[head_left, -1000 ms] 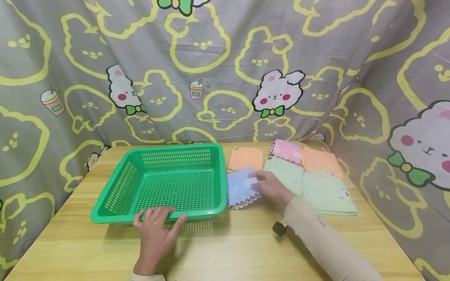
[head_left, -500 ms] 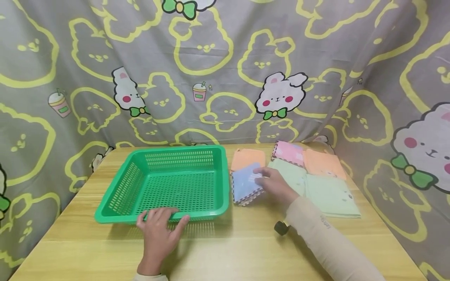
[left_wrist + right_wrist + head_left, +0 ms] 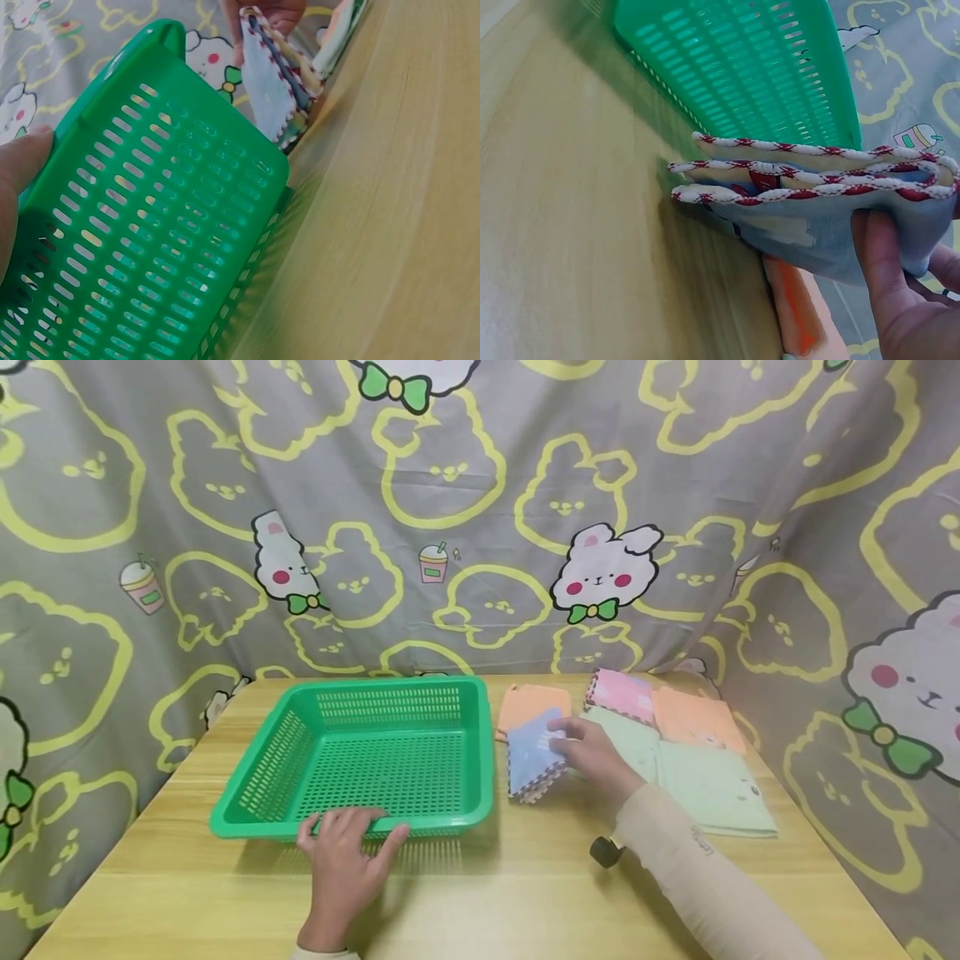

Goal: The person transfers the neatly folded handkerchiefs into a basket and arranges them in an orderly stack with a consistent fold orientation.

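Observation:
My left hand (image 3: pixel 348 868) grips the near rim of a green plastic basket (image 3: pixel 483 752), fingers over the edge and thumb on the outer side. In the left wrist view its slotted wall (image 3: pixel 142 217) fills much of the picture. Right of the basket, my right hand (image 3: pixel 596 756) pinches a folded blue towel (image 3: pixel 531 747) with red-and-white stitched edging. The right wrist view shows its layers (image 3: pixel 795 217) fanned apart, the thumb pressed to one face. The towel stands tilted and overlaps an orange folded towel (image 3: pixel 532 700) behind it.
Right of the held towel lie a pink folded towel (image 3: pixel 622 693), another orange towel (image 3: pixel 693 714) and two pale green towels, one nearer the front (image 3: pixel 712 781). A patterned grey curtain (image 3: pixel 495 485) hangs behind the wooden table (image 3: pixel 480 910).
My right hand has drawn the blue towel slightly right, away from the basket, and tilted it up more. The left hand keeps its place on the rim. The head view has shifted a little.

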`<action>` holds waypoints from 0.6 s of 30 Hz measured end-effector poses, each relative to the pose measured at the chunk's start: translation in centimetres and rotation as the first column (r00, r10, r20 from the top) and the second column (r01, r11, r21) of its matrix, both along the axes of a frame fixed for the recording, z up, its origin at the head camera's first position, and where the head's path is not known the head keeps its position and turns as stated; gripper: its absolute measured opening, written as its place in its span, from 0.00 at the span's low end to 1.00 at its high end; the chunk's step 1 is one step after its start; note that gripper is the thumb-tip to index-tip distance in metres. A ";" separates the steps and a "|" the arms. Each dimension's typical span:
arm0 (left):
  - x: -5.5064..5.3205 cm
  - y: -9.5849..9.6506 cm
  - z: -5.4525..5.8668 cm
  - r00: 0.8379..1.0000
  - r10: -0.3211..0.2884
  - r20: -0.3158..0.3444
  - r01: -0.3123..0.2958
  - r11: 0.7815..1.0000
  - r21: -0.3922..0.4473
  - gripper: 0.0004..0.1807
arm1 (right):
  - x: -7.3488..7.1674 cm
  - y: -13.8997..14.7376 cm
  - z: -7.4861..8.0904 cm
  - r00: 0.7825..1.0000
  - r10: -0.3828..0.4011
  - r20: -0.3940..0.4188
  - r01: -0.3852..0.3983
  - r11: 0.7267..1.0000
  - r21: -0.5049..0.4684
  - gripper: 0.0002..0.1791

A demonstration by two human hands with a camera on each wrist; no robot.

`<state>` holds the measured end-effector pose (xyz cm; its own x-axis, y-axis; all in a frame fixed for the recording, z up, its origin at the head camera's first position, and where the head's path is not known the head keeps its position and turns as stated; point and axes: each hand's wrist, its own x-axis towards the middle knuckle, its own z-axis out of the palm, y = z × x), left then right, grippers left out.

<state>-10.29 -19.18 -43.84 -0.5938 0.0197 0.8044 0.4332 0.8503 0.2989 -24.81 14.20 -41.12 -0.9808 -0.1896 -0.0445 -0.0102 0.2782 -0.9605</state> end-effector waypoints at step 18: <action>0.0 0.0 -0.2 1.000 0.000 -0.004 0.000 1.000 0.001 0.33 | -0.3 0.0 1.5 0.999 0.029 -0.037 -0.028 0.999 0.027 0.20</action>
